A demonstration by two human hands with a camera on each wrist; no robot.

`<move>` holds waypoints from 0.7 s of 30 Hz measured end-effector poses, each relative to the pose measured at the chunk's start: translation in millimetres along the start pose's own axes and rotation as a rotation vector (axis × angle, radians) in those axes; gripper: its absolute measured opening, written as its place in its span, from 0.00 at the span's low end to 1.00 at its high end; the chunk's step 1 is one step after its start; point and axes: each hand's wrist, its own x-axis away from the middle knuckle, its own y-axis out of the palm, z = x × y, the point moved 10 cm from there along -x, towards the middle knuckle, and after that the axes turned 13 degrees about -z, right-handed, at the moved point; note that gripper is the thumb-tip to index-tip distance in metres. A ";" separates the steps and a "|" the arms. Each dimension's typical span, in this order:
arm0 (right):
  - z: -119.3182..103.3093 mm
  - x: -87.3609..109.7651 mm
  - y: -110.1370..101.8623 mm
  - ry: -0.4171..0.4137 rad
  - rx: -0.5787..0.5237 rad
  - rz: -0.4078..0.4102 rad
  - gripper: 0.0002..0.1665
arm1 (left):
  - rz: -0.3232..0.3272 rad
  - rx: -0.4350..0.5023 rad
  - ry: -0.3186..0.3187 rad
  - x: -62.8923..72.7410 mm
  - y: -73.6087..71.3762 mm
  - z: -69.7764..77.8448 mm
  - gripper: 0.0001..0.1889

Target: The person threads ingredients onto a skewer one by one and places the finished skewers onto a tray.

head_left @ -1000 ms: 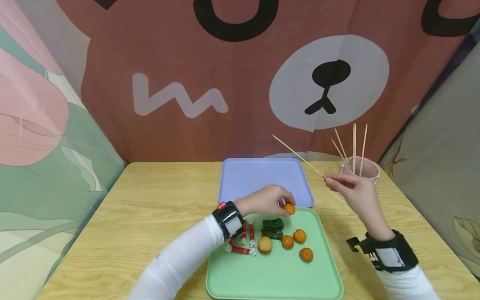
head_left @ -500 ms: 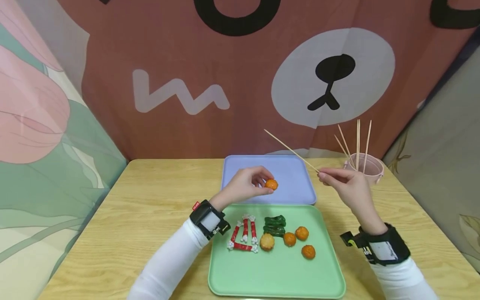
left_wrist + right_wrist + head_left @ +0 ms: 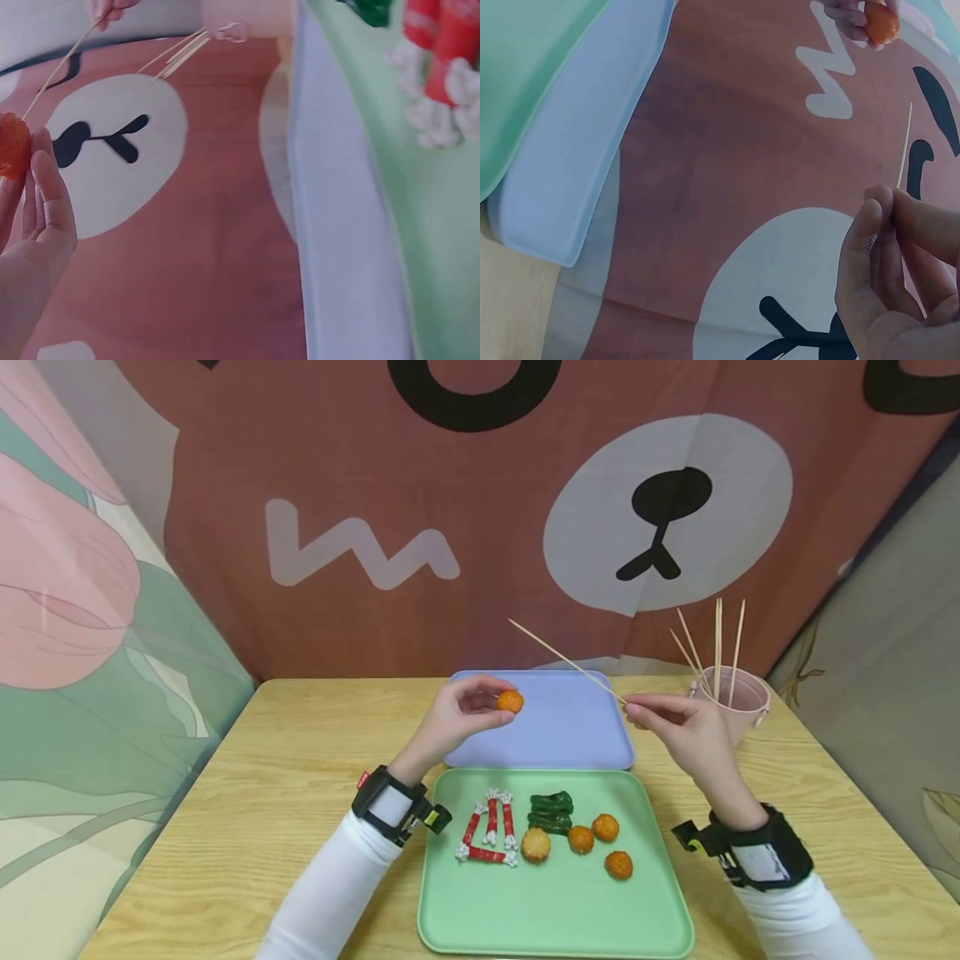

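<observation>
A reddish-brown fabric backdrop printed with a cartoon bear face (image 3: 337, 635) fills the room beyond both hands. To the left hand's outer side hangs a pale cloth with pink and green flower shapes (image 3: 67, 577); to the right hand's outer side, a grey cloth with leafy print (image 3: 885, 652). Beneath both arms spreads a light wood-grain table (image 3: 225, 818). Between the forearms lies a green rectangular tray (image 3: 555, 918), and just beyond it, behind the hands, a lavender-blue rectangular tray (image 3: 555, 727). The left hand (image 3: 450, 714) pinches an orange textured ball (image 3: 510, 701) between thumb and fingers; the right hand (image 3: 690, 735) pinches a thin pale wooden skewer (image 3: 566, 662), angled up toward the left, its tip apart from the ball. Behind the right hand stands a pink bucket (image 3: 746, 714) bearing more skewers (image 3: 737, 643). On the nearer tray, below the hands, are red sticks with white knobbed ends (image 3: 487, 855), glossy dark green pieces (image 3: 551, 802), a tan ball (image 3: 536, 845) and three orange balls (image 3: 581, 839).
</observation>
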 end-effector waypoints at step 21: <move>-34.7 3.5 22.4 -0.123 0.000 -0.095 0.11 | 0.217 0.607 0.265 23.6 -48.2 13.4 0.11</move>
